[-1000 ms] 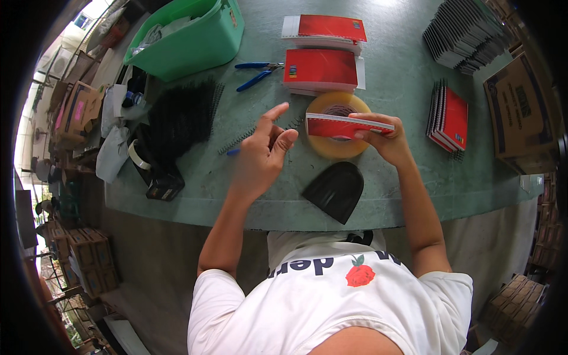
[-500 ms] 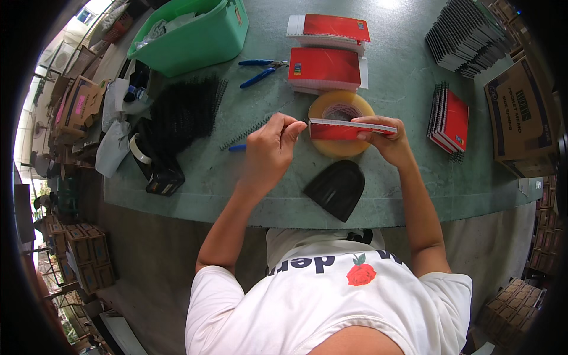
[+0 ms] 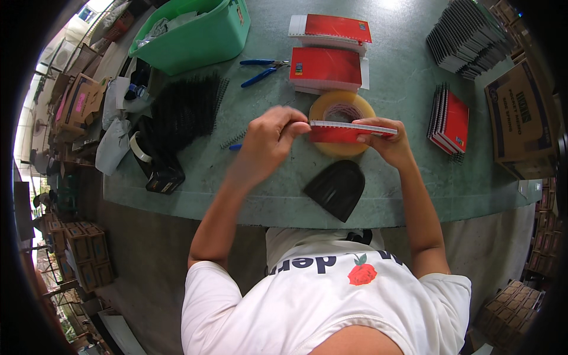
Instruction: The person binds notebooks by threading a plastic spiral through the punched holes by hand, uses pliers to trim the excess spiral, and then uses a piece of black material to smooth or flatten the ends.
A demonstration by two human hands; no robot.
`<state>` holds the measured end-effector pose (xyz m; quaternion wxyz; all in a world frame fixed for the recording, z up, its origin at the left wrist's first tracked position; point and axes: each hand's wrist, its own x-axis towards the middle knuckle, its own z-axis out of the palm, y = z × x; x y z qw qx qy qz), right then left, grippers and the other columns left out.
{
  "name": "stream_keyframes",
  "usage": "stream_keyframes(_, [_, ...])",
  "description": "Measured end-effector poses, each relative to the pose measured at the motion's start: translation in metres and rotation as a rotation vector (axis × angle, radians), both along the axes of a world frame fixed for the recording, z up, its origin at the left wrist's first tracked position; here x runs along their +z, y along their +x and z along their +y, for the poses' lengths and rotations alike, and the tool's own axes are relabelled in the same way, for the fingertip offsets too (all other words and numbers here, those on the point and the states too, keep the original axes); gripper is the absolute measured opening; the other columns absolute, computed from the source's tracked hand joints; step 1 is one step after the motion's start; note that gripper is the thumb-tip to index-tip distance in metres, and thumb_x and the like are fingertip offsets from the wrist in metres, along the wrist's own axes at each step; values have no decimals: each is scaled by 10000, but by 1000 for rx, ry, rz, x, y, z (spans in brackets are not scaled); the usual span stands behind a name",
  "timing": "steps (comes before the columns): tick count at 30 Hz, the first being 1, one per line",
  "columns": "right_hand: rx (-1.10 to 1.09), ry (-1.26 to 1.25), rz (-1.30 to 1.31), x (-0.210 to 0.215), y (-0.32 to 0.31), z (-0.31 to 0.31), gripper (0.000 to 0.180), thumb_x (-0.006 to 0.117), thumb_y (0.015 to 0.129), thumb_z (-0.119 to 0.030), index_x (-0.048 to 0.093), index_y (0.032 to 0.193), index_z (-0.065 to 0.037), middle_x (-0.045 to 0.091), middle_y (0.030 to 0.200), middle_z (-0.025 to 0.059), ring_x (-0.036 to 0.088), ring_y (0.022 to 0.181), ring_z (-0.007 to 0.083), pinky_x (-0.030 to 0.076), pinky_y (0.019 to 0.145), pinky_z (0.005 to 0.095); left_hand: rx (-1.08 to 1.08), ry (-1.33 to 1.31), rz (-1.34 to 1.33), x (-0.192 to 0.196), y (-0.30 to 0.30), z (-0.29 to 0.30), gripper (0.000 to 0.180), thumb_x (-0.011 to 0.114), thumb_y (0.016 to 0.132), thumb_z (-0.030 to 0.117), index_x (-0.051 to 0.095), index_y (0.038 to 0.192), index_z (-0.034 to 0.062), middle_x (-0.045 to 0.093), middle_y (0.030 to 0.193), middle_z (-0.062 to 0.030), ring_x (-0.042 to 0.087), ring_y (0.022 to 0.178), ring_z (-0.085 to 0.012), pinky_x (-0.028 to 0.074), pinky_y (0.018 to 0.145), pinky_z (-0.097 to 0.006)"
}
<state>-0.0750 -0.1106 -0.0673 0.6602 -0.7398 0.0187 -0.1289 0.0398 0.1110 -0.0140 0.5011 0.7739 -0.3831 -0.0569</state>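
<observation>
Both hands hold a thin red notebook (image 3: 349,131) edge-up above the green table (image 3: 248,183). My right hand (image 3: 387,142) grips its right end. My left hand (image 3: 269,142) pinches its left end with fingers closed on the white edge. Under the notebook lies a large roll of clear tape (image 3: 342,112). A black flat piece (image 3: 336,188) rests near the table's front edge, below my hands.
Two stacks of red notebooks (image 3: 328,68) lie at the back, blue pliers (image 3: 263,68) beside them. A green bin (image 3: 192,35) stands back left, black spiral coils (image 3: 186,109) left. Bound notebooks (image 3: 449,121), a dark stack (image 3: 467,35) and a cardboard box (image 3: 523,115) sit right.
My left hand came from open, apart from the notebook, over to its left end and closed on it. The notebook stays held over the tape roll.
</observation>
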Motion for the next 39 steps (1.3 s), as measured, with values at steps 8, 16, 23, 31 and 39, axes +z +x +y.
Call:
stream_keyframes(8, [19,92,-39,-4,0,3,301,699,775,-47,665,1075,-42,671,1014,46,598,924,100,474,845,246,-223,375,-186,-64,-79,-11,493,688,755,116,524,1220,108,551,932,-115,525,895,-300,431,814,-410])
stream_keyframes(16, [-31,29,29,-3,-2,3,276,682,795,-52,675,1070,-68,671,993,36,595,908,96,483,830,248,136,117,-528,-2,-27,8,337,660,756,35,512,1055,80,516,921,-107,528,862,-270,428,755,-383])
stream_keyframes(23, [-33,23,-60,-4,-4,6,258,692,790,-43,675,1047,-34,676,972,52,601,889,97,484,807,237,106,97,-746,5,-28,9,381,686,734,10,579,1093,79,528,886,-82,565,812,-229,470,695,-332])
stream_keyframes(31, [-37,17,-37,-3,-6,8,237,687,801,-51,682,1037,-42,676,912,8,584,843,68,474,768,220,19,-18,-530,-4,-26,-5,290,646,716,-19,647,981,99,564,891,-100,574,803,-245,500,670,-355])
stream_keyframes(39, [-34,59,-11,-7,-7,9,272,684,791,-28,666,1062,-36,680,926,22,588,871,65,477,793,230,-84,0,-531,-17,-25,-23,366,710,699,22,640,1050,102,547,911,-76,569,794,-222,487,669,-311])
